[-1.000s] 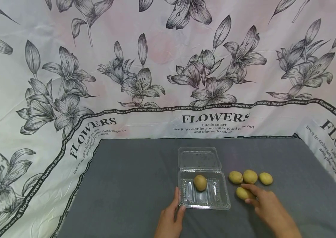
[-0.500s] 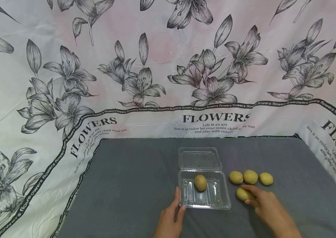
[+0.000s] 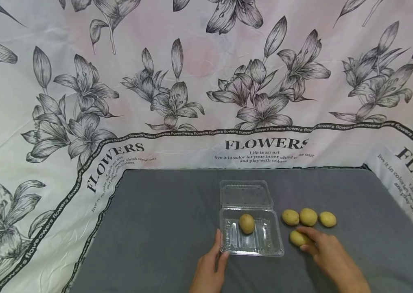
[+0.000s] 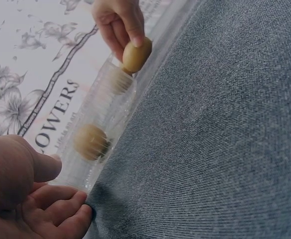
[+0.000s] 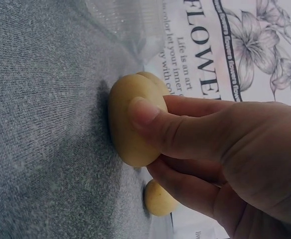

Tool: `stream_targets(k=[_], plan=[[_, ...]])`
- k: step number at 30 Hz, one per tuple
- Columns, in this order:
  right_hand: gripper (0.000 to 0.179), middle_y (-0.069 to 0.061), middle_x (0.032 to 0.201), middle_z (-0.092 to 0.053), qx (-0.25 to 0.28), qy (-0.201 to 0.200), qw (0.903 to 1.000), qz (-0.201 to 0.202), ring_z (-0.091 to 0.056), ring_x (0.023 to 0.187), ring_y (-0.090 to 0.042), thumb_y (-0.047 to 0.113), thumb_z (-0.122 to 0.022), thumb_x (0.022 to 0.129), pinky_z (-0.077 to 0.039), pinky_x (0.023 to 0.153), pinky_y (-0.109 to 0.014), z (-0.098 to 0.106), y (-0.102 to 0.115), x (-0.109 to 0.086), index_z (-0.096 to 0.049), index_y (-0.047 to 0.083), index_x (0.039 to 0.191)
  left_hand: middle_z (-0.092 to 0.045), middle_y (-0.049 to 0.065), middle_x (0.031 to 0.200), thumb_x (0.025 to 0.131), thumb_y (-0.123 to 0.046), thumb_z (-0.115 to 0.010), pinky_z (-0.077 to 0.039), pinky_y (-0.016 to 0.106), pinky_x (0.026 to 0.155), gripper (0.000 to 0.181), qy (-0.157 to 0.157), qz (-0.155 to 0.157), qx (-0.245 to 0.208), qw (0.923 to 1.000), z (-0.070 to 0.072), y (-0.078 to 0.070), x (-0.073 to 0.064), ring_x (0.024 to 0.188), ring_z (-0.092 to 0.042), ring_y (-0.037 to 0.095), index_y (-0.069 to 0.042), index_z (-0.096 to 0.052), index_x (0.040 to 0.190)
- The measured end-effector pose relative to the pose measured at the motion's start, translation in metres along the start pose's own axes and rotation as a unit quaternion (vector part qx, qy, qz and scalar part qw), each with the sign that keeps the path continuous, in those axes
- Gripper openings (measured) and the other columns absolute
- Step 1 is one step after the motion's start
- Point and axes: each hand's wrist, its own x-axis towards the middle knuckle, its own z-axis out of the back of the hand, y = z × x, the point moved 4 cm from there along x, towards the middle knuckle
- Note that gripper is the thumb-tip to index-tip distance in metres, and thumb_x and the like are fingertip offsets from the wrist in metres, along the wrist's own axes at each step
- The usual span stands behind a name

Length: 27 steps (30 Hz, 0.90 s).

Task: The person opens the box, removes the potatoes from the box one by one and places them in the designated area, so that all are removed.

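Observation:
My right hand (image 3: 332,258) pinches a small yellow potato (image 3: 299,239) between thumb and fingers, low over the grey cloth; the right wrist view shows the thumb on the near side of the potato (image 5: 134,117). My left hand (image 3: 208,266) touches the near left corner of a clear plastic clamshell box (image 3: 265,246), its index finger along the side and its thumb at the front edge. The box stands with its lid (image 3: 245,194) folded back, and one browner potato (image 3: 246,224) lies inside. In the left wrist view the left hand's fingers (image 4: 60,206) are loosely bent beside the box.
Three more potatoes sit in a row right of the box: a left one (image 3: 290,217), a middle one (image 3: 308,217) and a right one (image 3: 327,219). Grey cloth (image 3: 162,219) covers the table. A flower-printed curtain (image 3: 191,150) hangs behind and at both sides.

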Motion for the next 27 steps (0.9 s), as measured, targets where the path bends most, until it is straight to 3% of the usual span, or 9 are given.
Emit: stream_targets(k=[15, 27], plan=[[0.044, -0.021, 0.106, -0.078, -0.008, 0.013, 0.9998, -0.008, -0.074, 0.085, -0.044, 0.012, -0.091, 0.081, -0.060, 0.074, -0.061, 0.0021, -0.0009, -0.0008, -0.074, 0.007, 0.121, -0.050, 0.015, 0.156, 0.109, -0.020, -0.059, -0.041, 0.043, 0.120, 0.065, 0.006, 0.001, 0.000, 1.0000, -0.0003, -0.0003, 0.0010, 0.143, -0.051, 0.030, 0.005, -0.032, 0.162], [0.043, -0.017, 0.113, -0.078, -0.015, -0.008, 0.9998, 0.007, -0.074, 0.089, -0.045, 0.011, -0.091, 0.080, -0.060, 0.079, -0.062, 0.0093, 0.0050, -0.0029, -0.075, 0.009, 0.120, -0.048, 0.014, 0.158, 0.109, -0.018, -0.059, -0.039, 0.043, 0.121, 0.065, 0.011, 0.017, -0.016, 0.9997, -0.0014, -0.0001, 0.0023, 0.144, -0.048, 0.029, 0.003, -0.030, 0.163]])
